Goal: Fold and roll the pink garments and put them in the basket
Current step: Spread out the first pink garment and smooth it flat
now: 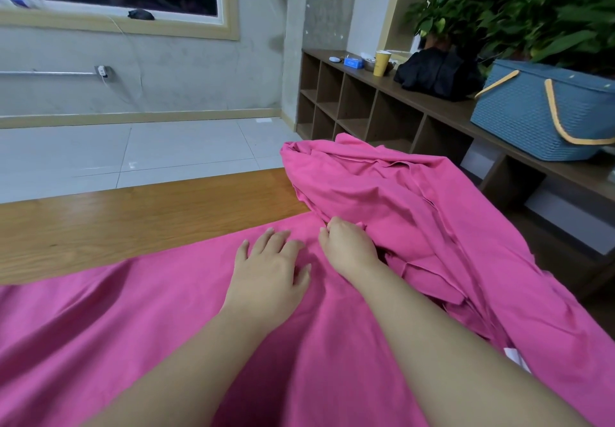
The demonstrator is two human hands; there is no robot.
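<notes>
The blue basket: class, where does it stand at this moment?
In the head view the blue basket stands at the right edge on the wooden cubby shelf, right of the black bag and in front of the leafy plants.

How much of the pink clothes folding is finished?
Almost nothing yet. No rolled bundle shows anywhere. In hand: one pink garment lies spread on the table; the left hand presses it flat while the right hand curls into the edge of the pink pile. Left: folding, rolling and carrying everything to the blue basket on the shelf; its inside is hidden.
</notes>
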